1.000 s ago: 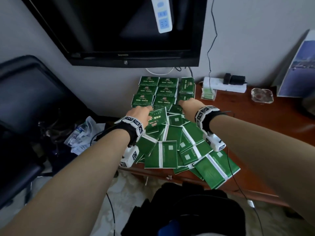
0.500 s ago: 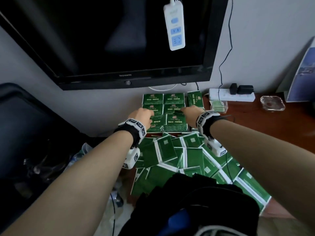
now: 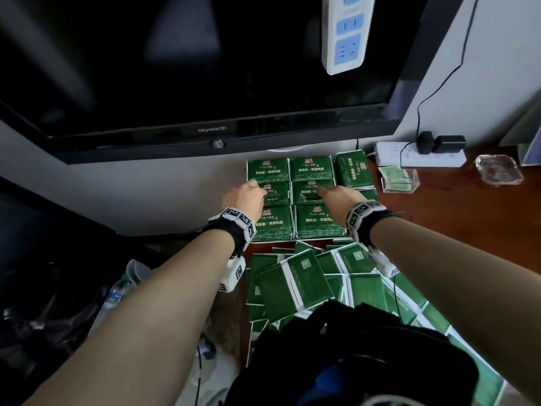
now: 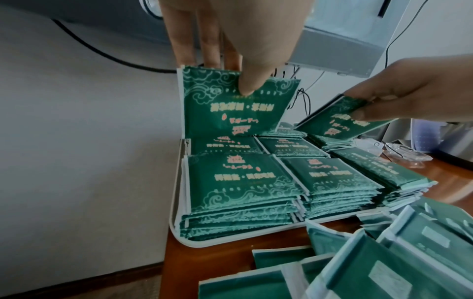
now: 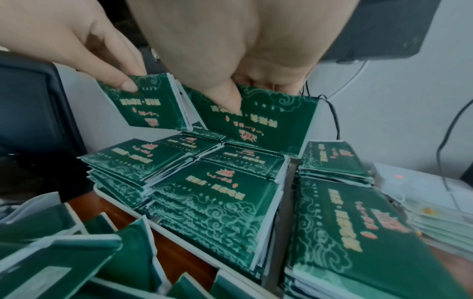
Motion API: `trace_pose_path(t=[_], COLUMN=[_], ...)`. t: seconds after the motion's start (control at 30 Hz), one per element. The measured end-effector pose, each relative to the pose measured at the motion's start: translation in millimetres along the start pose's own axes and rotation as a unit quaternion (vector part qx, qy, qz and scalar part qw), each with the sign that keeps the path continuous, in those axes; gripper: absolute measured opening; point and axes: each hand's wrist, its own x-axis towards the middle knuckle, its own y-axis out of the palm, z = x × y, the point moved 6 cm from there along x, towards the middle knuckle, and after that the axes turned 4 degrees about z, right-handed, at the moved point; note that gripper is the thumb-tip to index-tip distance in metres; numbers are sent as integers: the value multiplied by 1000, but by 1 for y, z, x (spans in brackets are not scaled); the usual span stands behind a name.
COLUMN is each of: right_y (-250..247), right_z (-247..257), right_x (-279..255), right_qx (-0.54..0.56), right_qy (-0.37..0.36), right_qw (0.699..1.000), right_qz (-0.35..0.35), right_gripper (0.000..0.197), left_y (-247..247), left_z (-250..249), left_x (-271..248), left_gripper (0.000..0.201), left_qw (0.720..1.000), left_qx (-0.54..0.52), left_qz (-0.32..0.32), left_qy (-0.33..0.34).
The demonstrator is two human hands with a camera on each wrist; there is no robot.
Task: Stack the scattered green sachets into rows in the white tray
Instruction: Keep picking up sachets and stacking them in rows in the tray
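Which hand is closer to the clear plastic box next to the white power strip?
Right. The right hand, pinching a sachet over the tray's middle column, is nearer to the clear plastic box; the left hand holds a sachet over the far left column.

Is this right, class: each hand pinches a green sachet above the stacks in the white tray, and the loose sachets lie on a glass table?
Not quite. The table is reddish-brown wood, not glass, as the left wrist view shows. The rest holds: the left hand and right hand each pinch a sachet above the white tray, loose sachets nearby.
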Motion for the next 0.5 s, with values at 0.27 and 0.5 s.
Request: trace_pose_path(t=[0.27, 0.5], right_y=[12, 33], right_z=[0, -3], right_x=[36, 53], right_qx=[9, 18], right_qy=[19, 5], right_qw=[1000, 999], right_qz=[20, 41], right_gripper=[57, 65], left_y=[18, 55], left_z=[3, 4], left_x=[32, 34], left_gripper=[28, 35], left_qw=[999, 996], left_qx=[27, 38], left_qz=[-19, 30], left_qy=[42, 73])
